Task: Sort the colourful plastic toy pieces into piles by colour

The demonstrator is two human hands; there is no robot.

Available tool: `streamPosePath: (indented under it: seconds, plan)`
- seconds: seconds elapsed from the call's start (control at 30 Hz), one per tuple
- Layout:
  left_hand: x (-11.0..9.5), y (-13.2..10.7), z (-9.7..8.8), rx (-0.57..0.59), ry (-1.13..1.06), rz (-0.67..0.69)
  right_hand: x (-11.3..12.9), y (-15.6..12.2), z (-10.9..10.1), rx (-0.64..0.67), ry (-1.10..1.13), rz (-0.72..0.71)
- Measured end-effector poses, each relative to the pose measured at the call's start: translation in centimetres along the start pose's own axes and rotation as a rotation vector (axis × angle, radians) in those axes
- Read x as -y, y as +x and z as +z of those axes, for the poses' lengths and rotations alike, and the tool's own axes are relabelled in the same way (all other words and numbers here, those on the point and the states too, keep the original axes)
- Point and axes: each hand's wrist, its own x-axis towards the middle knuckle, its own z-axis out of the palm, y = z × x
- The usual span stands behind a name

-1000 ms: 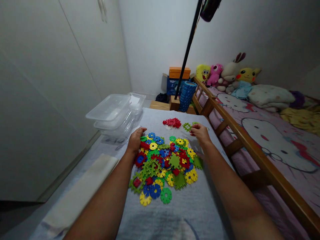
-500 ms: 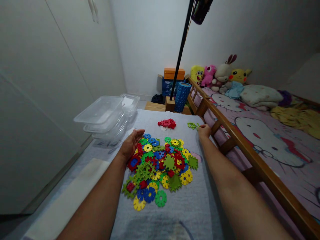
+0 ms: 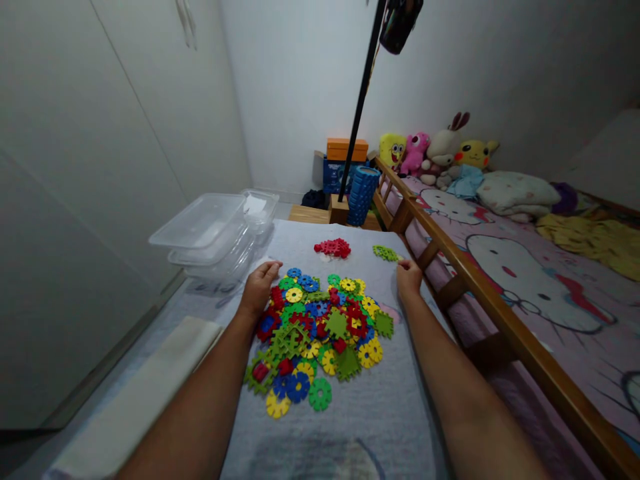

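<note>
A mixed pile of plastic building pieces, notched discs and toothed squares in red, blue, yellow and green, covers the middle of the cloth. My left hand is at the pile's upper left edge, its fingers drawn together; whatever they may hold is hidden. Farther off to the right, my right hand is closed, fingertips at the near end of a small light green group of pieces. A greenish bit shows at those fingertips. Red pieces form a separate heap beyond the pile.
Clear plastic boxes are stacked at the left, with a folded white cloth nearer me. A wooden bed rail runs along the right side. Behind the table stand a black pole and a blue foam roller.
My left hand's fingers have gone from stretched out to drawn together. The light green pieces at my right hand now lie closer together, and that hand is more tightly closed.
</note>
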Motion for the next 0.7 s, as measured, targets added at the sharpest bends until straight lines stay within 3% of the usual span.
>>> streamPosePath:
  seconds: [0.17, 0.37, 0.53, 0.7]
  plan:
    - [0.2, -0.2, 0.0, -0.012, 0.119, 0.067, -0.5, -4.0, -2.8, 0.108, 0.065, 0.02]
    - [-0.4, -0.6, -0.2, -0.031, 0.087, 0.004, 0.1, -8.7, -4.3, 0.293, 0.162, 0.057]
    - [-0.6, -0.2, 0.3, 0.02, 0.243, 0.05, 0.3, -10.7, -4.3, 0.382, 0.088, -0.11]
    - [-1.5, -0.4, 0.1, 0.1, 0.325, 0.02, 1.0, -10.7, -4.7, 0.481, -0.05, -0.287]
